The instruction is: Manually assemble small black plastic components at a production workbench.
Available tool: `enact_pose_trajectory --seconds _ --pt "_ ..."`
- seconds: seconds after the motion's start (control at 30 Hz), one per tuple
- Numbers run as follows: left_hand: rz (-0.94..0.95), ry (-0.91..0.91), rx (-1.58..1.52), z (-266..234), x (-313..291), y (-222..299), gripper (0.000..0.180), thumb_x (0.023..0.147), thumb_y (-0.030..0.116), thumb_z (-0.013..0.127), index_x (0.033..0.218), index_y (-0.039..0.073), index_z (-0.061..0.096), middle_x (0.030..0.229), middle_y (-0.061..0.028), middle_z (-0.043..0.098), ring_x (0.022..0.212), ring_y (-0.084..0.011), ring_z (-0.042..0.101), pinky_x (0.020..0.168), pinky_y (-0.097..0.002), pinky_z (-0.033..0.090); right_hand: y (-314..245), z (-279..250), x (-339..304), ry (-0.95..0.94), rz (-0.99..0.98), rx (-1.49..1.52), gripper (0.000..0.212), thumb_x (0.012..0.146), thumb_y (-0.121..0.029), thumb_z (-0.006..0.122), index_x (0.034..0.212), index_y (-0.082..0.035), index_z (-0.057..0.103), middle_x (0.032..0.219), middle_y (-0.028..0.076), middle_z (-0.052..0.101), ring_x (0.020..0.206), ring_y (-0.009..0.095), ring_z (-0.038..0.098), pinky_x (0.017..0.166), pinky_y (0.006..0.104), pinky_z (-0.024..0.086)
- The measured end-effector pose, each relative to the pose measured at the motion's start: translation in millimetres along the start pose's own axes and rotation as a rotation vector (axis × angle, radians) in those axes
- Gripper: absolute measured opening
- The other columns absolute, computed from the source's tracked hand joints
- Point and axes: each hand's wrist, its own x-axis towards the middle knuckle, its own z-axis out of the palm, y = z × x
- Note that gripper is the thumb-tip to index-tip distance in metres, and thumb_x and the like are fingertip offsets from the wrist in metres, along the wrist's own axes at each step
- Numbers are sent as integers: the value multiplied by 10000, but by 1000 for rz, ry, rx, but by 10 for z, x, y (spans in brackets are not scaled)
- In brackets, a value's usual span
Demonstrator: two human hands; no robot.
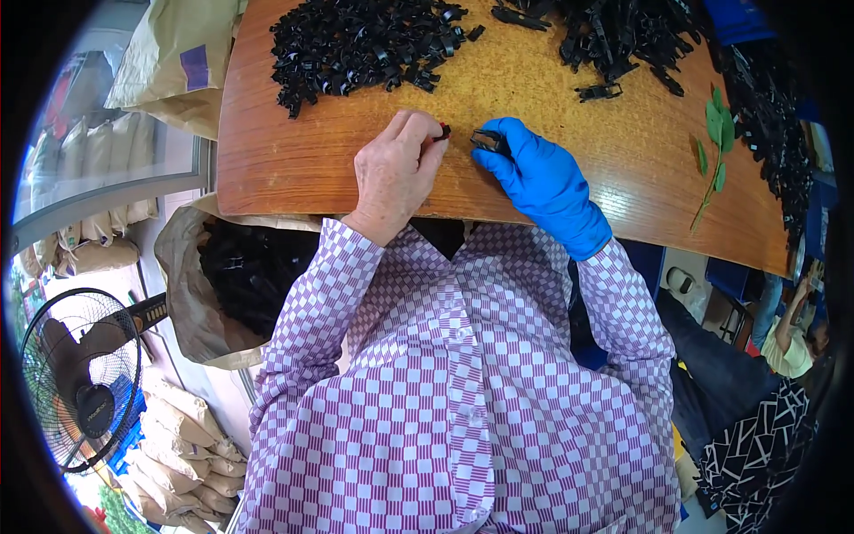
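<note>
The bare left hand (396, 169) pinches one small dark red-and-black piece (442, 133); the blue-gloved right hand (547, 187) grips one black plastic clip (487, 141) above the brown wooden table (498, 89). Outward: two black plastic-part heaps (356, 44), one green leafy sprig (718, 133), one black fan (95, 411) with lettering.

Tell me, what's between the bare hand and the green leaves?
In the head view: a black clip, the blue-gloved right hand holding it, then wooden tabletop.
</note>
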Motion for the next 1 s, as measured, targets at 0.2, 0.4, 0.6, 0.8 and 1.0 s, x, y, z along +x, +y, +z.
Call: enact_pose_trajectory --seconds 0.2,0.4,0.6,0.8,1.0 --pt "154 -44 -40 -93 -64 -81 100 811 69 710 882 60 641 909 -50 672 827 -230 666 687 -332 530 87 27 38 -90 -154 -215 314 923 -312 651 1138 -95 576 976 122 673 851 319 661 690 394 526" --pt "144 -68 -70 -96 -70 -83 67 808 60 704 835 59 642 934 -42 682 891 -225 667 745 -326 536 133 103 84 -46 -330 -215 254 925 -328 630 1019 -109 542 809 108 603 695 300 627 574 417 485" --pt "133 -100 -98 -117 -41 -88 69 808 58 704 834 63 641 927 -36 679 881 -221 667 737 -323 537 138 109 133 -67 -343 -229 230 922 -319 628 999 -121 538 772 93 586 683 296 622 565 419 480" --pt "159 -114 -138 -127 -35 -114 115 803 3 717 877 24 633 941 -81 666 775 -210 655 661 -304 528 114 23 232 -121 -466 -402 217 915 -289 621 943 -97 524 702 81 549 640 254 609 539 394 461" --pt "169 -138 -142 -75 -34 -177 115 797 4 717 834 29 611 807 -80 609 695 -240 625 604 -331 497 -18 -176 294 -343 -568 -726 208 906 -211 611 991 -35 541 709 88 534 631 246 583 555 388 446"
